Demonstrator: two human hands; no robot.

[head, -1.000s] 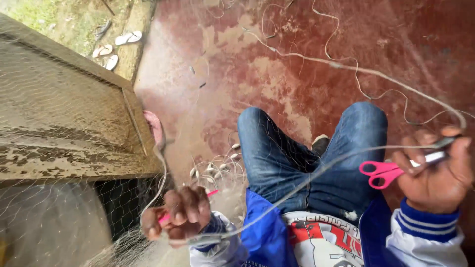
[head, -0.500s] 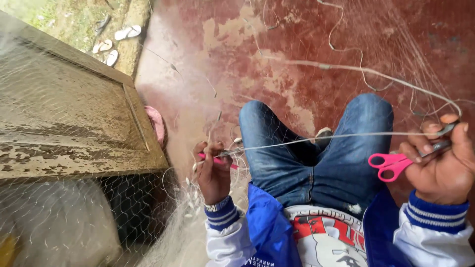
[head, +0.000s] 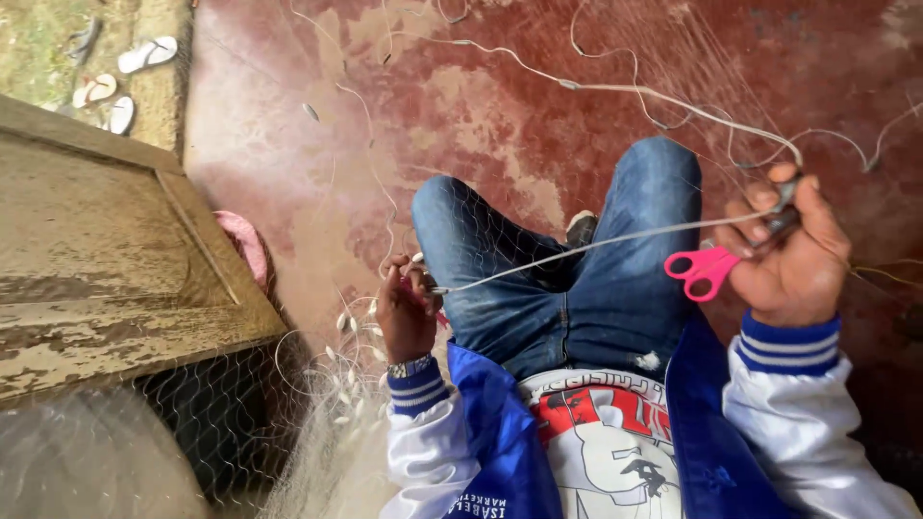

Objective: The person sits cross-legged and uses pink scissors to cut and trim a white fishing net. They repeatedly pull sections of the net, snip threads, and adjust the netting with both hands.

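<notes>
Left hand [head: 407,312] pinching white cord [head: 586,245] taut over knees, right hand [head: 790,255] gripping pink scissors [head: 705,269], cord end, net [head: 317,423] by wooden board [head: 106,259].

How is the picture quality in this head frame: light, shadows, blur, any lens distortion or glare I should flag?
Head view: soft, even daylight, no hard shadows or glare on the red floor. Wide-angle bending at the edges, seen in the wooden board. The left hand, right hand, pink scissors and cord read fairly sharp; the fine net at lower left is hazy and hard to resolve.
</notes>
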